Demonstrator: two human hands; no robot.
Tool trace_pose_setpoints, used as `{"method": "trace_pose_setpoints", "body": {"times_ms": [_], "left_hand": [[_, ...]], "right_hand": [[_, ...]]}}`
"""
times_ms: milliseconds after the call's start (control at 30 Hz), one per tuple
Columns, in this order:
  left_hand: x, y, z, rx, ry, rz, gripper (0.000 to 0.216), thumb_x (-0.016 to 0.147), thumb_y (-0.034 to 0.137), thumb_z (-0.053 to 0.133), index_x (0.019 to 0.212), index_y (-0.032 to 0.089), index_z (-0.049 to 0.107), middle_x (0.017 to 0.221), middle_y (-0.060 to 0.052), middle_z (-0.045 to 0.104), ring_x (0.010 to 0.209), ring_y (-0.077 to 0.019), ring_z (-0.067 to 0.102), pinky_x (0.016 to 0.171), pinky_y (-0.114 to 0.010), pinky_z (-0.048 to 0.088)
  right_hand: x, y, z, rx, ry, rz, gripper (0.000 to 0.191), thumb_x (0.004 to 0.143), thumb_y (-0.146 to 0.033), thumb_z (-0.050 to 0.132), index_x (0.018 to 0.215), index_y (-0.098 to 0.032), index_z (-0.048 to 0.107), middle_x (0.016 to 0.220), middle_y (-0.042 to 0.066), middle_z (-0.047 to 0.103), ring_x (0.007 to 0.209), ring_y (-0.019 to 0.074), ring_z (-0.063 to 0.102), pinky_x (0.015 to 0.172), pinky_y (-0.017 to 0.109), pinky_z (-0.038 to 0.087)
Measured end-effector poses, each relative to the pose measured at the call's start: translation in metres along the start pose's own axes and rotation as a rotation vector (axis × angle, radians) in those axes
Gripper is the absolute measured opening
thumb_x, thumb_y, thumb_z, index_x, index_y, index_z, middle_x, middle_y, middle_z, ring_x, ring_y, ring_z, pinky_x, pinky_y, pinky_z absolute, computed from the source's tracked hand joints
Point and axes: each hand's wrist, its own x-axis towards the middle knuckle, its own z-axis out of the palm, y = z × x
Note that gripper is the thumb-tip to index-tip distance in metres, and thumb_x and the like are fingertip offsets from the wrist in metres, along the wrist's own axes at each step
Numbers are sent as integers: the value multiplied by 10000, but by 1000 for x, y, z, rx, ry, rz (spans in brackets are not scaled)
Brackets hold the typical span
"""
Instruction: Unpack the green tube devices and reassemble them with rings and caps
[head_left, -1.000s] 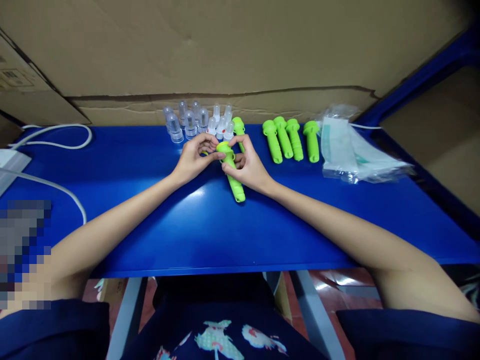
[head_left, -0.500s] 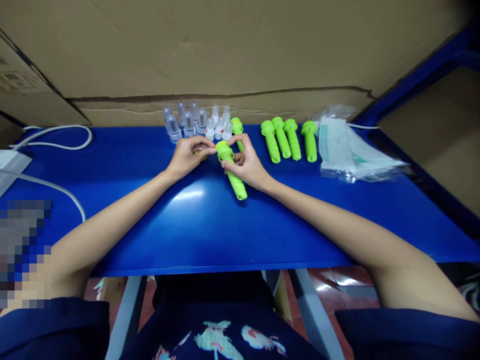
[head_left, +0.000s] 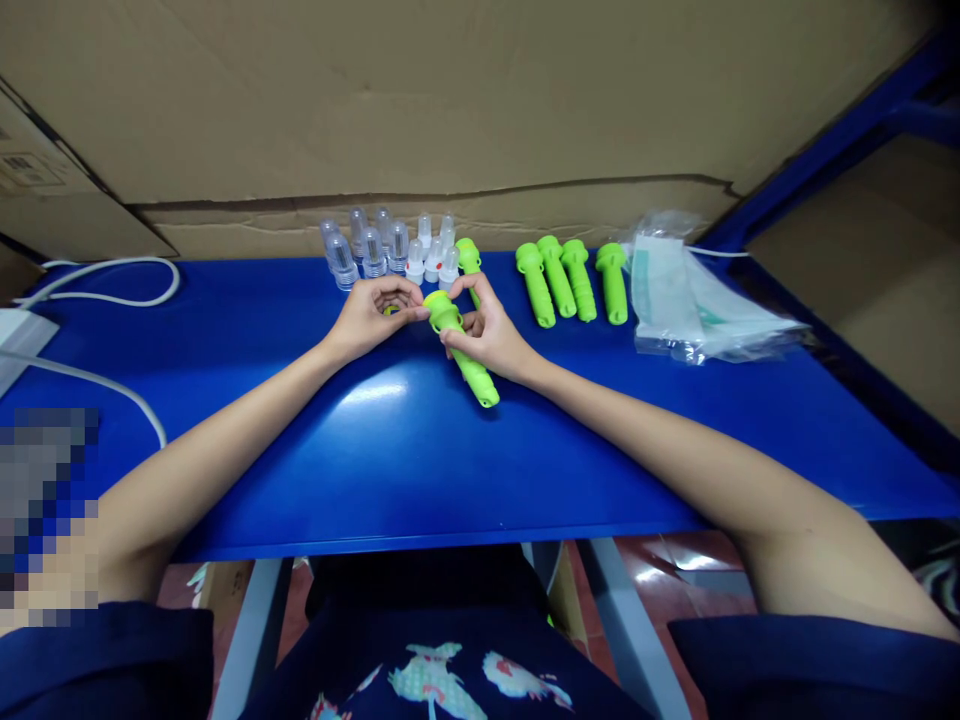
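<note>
A lime-green flashlight-shaped handle (head_left: pixel 471 368) slants over the table, its wider end up and left, its tail toward me. My right hand (head_left: pixel 491 335) is wrapped round its upper part, thumb in front and index finger at the top. With thumb and fingertips pinched together, my left hand (head_left: pixel 381 315) meets the yellow rim (head_left: pixel 436 298) at the wide end. Something small and yellow (head_left: pixel 391 310) shows between the left fingers; its shape is mostly hidden. Just behind my hands stands another green handle (head_left: pixel 469 256), partly covered by the right fingers.
Clear ribbed plastic capsules (head_left: pixel 373 252) and smaller white-based ones (head_left: pixel 434 260) stand at the back. Several green handles (head_left: pixel 577 280) lie to the right, near plastic bags (head_left: pixel 679 300). A white cable (head_left: pixel 112 385) runs at left on the blue table (head_left: pixel 450 490). Cardboard (head_left: pixel 450 100) walls the back.
The held handle has shifted slightly left and toward me, tilting a little more. Both hands keep nearly the same grip. The whole view has moved slightly.
</note>
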Motion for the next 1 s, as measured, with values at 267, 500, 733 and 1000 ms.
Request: {"method": "trace_pose_setpoints", "body": {"times_ms": [267,500,733,1000], "left_hand": [[3,3,-4,99,-66,-6,545,642,626,946,767,145,723,693,-7,647,598,-83,469,593,-235,361],[5,9,-5,129,-92,18,577,682,694,895,769,160,695,649,12,590,578,-85,422,591,-250,342],[-3,16,-3,166,-83,57,499,730,636,888,772,170,714,624,18,567,556,-84,366,570,-262,282],[-4,4,-1,147,60,45,538,718,684,874,804,164,762,775,-41,719,640,-109,531,613,-246,393]], "right_hand": [[4,7,0,28,40,48,594,767,-355,746,1115,-286,270,707,-93,598,551,147,640,470,240,475],[6,11,1,48,113,20,685,774,-491,811,1097,-294,240,701,-93,611,546,150,628,468,248,490],[7,14,1,39,117,-10,708,782,-551,826,1053,-290,226,704,-95,594,588,155,656,503,246,506],[3,9,1,-83,103,-59,576,834,-458,763,1111,-286,288,772,-77,584,609,117,626,517,217,481]]}}
